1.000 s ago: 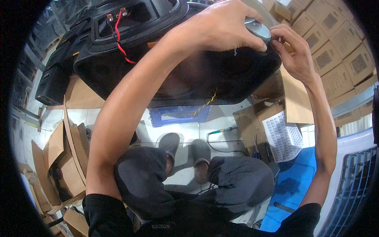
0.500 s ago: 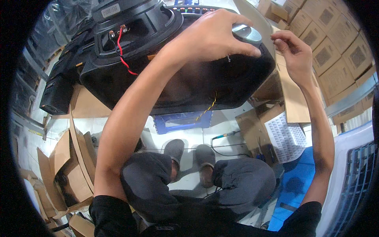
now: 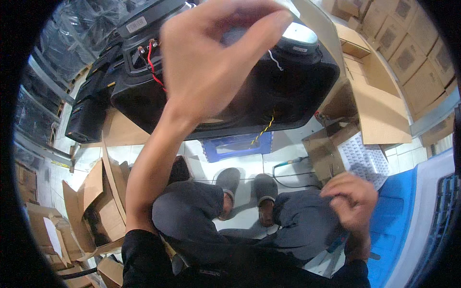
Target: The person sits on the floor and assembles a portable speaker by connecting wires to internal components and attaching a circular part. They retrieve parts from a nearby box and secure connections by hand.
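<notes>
Over the black speaker cabinet (image 3: 297, 91) my left hand (image 3: 206, 62) is raised, blurred, its thumb and forefinger closed together at the tips. Whatever may be between them does not show. Just right of the fingertips sits a small speaker driver (image 3: 298, 37) with a shiny round back, and a white wire (image 3: 276, 60) hangs beside it. Partly behind the hand lies a large woofer (image 3: 139, 53), with a red wire (image 3: 151, 65) and a black one on its terminals. My right hand (image 3: 354, 200) is above my right knee, fingers curled; its contents are hidden.
A twisted yellow-black wire (image 3: 263, 128) hangs from the cabinet, above a blue plastic stand (image 3: 235, 150). A corded tool (image 3: 288, 163) lies on the floor. Open cardboard boxes (image 3: 98, 206) stand left; stacked cartons (image 3: 408, 53) rise at the far right. A blue plastic surface (image 3: 394, 211) lies beside my right arm.
My left hand has left the small driver, moving left and nearer the camera. My right hand has dropped from beside the cabinet to near my knee. The view has shifted slightly.
</notes>
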The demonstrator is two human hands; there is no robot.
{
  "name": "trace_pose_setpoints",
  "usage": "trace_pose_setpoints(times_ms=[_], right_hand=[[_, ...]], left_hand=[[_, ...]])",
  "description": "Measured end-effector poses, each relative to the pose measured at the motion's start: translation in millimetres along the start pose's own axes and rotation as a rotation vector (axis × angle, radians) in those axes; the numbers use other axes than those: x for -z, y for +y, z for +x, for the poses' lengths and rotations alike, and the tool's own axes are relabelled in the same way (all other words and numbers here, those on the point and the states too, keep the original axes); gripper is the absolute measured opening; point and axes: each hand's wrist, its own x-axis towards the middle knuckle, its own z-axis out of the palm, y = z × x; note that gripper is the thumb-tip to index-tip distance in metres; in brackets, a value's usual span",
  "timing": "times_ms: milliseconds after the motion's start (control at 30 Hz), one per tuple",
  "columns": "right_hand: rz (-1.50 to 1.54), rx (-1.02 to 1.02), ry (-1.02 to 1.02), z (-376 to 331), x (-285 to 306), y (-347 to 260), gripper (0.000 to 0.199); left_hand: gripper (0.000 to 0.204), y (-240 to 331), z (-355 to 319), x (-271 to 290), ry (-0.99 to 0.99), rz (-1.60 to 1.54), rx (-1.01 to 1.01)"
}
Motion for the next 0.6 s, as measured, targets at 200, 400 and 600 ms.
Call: trace_pose_setpoints(times_ms=[200, 400, 600], right_hand=[[0.107, -0.222, -0.211, -4.6, -0.8, 4.5, 0.016], [0.181, -0.192, -0.191, -5.2, -6.0, 3.8, 0.016], [0.147, -0.215, -0.143, -15.9, -0.3, 6.0, 0.017]], left_hand=[[0.030, 95.0, -71.2, 53.6, -0.320, -0.509, 0.022], [0.043, 137.3, -97.7, 73.9, -0.484, -0.961, -0.018], [0.046, 164.1, -84.9, 60.8, -0.227, -1.126, 0.195]])
